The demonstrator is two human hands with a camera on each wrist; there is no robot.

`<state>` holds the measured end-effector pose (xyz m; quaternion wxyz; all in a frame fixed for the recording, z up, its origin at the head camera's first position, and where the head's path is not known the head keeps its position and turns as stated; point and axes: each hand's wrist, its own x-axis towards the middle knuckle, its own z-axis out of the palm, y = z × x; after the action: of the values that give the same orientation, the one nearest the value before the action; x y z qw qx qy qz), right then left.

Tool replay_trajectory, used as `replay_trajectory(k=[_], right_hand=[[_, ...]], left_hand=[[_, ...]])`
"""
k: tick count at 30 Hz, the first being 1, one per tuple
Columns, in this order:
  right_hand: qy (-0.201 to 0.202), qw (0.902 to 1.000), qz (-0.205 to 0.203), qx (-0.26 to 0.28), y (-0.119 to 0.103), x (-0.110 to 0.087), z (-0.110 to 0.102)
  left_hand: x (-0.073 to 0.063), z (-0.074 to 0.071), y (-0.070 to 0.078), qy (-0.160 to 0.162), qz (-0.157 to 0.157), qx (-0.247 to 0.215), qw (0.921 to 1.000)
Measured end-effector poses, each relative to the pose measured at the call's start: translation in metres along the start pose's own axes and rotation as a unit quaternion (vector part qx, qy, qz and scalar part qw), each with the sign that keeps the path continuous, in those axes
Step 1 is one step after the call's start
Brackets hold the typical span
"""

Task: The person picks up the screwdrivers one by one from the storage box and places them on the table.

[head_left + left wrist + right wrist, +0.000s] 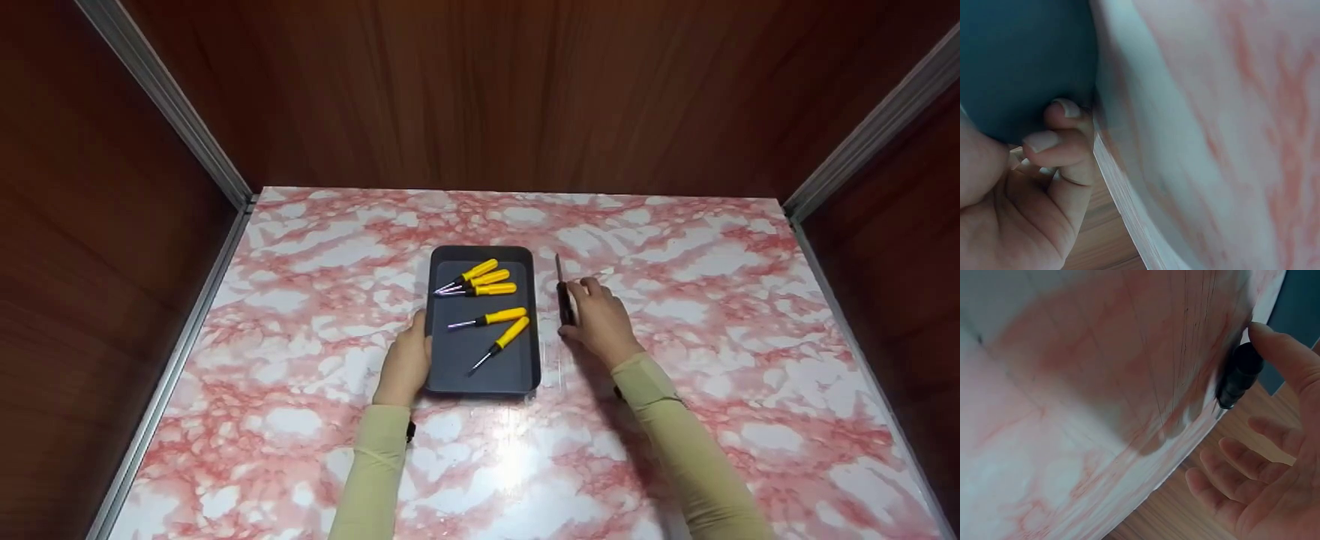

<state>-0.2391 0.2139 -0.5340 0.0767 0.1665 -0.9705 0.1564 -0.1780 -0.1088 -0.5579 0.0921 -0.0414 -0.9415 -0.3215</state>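
From my head feed, a dark reddish-brown wooden wall (465,90) rises behind a red-and-white marbled tabletop (300,300), with a metal rail (176,105) running down the left side. Two yellow-green sleeves (697,465) reach in from the near edge. Between them, near the middle of the table, I have the dark grey tray (457,367), its long sides running away from the person. The left hand (405,360) grips the tray's left side, and the left wrist feed shows me fingers bent against its wall. The right hand (604,319) is spread, its fingers apart and lightly bent, with the thumb close to the end of a black-handled tool (565,304); whether the thumb touches it I can't tell. That tool is just beside the tray's right side, its thin shaft pointing away from the person. Inside the tray I count five yellow-handled screwdrivers (512,332): three bunched at the far end, two nearer, handles toward the right.
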Motion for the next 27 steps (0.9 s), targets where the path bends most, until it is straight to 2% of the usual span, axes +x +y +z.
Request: replay_trajectory(k=[27], right_hand=[[0.009,0.9999,-0.001,0.009,-0.0052,0.0033,0.0006]], left_hand=[[-0.0005,-0.0005,0.0007,0.005,0.003,0.003,1.0000]])
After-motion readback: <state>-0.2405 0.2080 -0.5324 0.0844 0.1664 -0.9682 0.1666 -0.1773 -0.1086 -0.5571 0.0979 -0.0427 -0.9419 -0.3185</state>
